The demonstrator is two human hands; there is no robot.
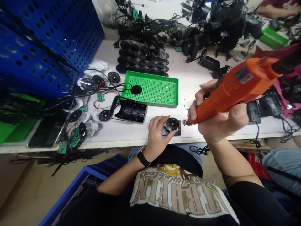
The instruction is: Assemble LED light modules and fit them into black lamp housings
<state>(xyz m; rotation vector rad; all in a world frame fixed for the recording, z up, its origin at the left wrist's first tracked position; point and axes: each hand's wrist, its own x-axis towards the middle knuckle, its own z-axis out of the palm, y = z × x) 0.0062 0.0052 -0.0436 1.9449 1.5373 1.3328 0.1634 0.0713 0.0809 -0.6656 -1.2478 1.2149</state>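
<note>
My left hand (pixel 158 131) has thumb and fingers closed around a small round part with a black disc face (pixel 172 124). Under that part lies a dark square piece (pixel 178 131) near the front edge of the table. My right hand (pixel 217 125) grips an orange electric screwdriver (pixel 232 84), raised in the foreground with its narrow end towards the lower left. A small circuit board (pixel 187 121) with a thin red wire sits between my hands, partly hidden by the screwdriver. Just beyond, a green perforated tray (pixel 150 104) holds many tiny screws and a black disc (pixel 136 89).
A black half-round housing (pixel 131 111) lies left of my left hand. Further left are disc parts with wires and green boards (pixel 76 138), and a phone (pixel 44 133). Rows of black oval pieces (pixel 142 59) stand behind the tray. Another person's arm (pixel 270 11) shows far right.
</note>
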